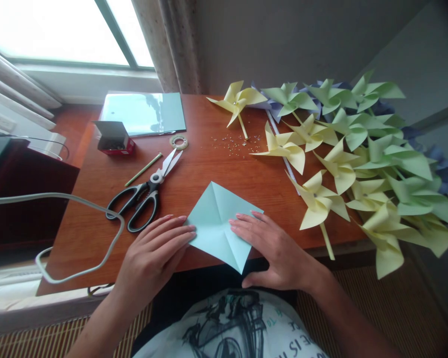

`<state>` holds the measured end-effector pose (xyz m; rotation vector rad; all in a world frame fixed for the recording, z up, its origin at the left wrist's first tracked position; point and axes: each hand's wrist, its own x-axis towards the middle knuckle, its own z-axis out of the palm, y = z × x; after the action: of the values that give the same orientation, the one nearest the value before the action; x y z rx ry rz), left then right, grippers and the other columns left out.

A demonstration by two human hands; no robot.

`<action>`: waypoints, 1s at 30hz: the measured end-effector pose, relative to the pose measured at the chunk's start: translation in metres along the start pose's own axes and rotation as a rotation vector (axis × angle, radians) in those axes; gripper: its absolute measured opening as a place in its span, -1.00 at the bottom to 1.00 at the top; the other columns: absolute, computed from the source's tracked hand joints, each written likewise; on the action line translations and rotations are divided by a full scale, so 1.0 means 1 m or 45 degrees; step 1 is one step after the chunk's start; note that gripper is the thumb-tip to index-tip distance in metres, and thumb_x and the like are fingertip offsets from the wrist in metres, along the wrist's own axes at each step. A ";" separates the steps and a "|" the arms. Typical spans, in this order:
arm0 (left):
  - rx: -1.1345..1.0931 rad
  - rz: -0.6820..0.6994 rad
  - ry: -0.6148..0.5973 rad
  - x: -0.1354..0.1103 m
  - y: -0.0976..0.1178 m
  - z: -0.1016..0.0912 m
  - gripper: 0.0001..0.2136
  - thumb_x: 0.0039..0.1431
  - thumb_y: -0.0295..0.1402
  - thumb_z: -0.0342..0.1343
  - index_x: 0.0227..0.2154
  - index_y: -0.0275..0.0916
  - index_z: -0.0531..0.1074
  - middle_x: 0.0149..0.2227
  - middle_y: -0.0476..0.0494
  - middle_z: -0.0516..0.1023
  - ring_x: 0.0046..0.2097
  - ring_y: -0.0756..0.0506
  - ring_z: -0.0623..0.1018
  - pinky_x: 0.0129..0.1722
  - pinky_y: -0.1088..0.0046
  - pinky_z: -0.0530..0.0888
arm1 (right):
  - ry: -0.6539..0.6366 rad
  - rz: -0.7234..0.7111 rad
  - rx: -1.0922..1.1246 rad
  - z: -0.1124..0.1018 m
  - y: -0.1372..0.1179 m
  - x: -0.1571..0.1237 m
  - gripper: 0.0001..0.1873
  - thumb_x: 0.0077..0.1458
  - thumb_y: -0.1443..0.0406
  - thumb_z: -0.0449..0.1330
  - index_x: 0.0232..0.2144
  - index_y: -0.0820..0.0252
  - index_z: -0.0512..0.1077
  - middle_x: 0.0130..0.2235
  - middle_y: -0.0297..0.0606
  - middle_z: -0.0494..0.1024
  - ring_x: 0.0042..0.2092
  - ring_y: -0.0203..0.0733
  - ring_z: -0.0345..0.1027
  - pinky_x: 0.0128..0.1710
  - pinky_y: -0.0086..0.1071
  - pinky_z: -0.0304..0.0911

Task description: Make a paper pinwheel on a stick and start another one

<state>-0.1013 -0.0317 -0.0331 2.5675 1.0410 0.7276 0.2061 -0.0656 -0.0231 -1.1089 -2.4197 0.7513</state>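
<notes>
A square sheet of light blue paper (pixel 218 219) lies near the front edge of the table, turned like a diamond and marked by creases that cross at its middle. My left hand (pixel 155 248) rests its outstretched fingertips on the sheet's left corner. Flat on the right part of the paper lie the fingers of my right hand (pixel 267 243), its thumb apart below, near the bottom corner. Scissors (pixel 149 189) with black and grey handles lie with parted blades just beyond my left hand.
Yellow pinwheels (pixel 317 201) and green pinwheels (pixel 381 149) crowd the right side, purple ones partly hidden beneath. Small beads (pixel 239 144) are scattered mid-table. At the back left are a tape roll (pixel 179 142), a green paper stick (pixel 144 169), a small red box (pixel 115 144) and packaged paper (pixel 145 112). A white cable (pixel 114 243) loops leftward.
</notes>
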 end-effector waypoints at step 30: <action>0.334 -0.103 -0.207 0.031 0.093 0.043 -0.42 0.35 -0.14 0.02 0.30 -0.43 0.26 0.38 -0.43 0.23 0.38 -0.43 0.26 0.31 -0.07 0.24 | 0.462 0.596 0.045 -0.003 -0.005 0.049 -0.76 0.22 0.31 0.19 -0.07 0.20 0.53 -0.13 -0.10 0.69 -0.14 0.01 0.59 -0.08 -0.15 0.48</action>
<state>-0.0066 -0.0778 -0.0187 2.7254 1.2499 0.3750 0.1743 -0.0299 -0.0121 -1.6626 -1.8602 0.6521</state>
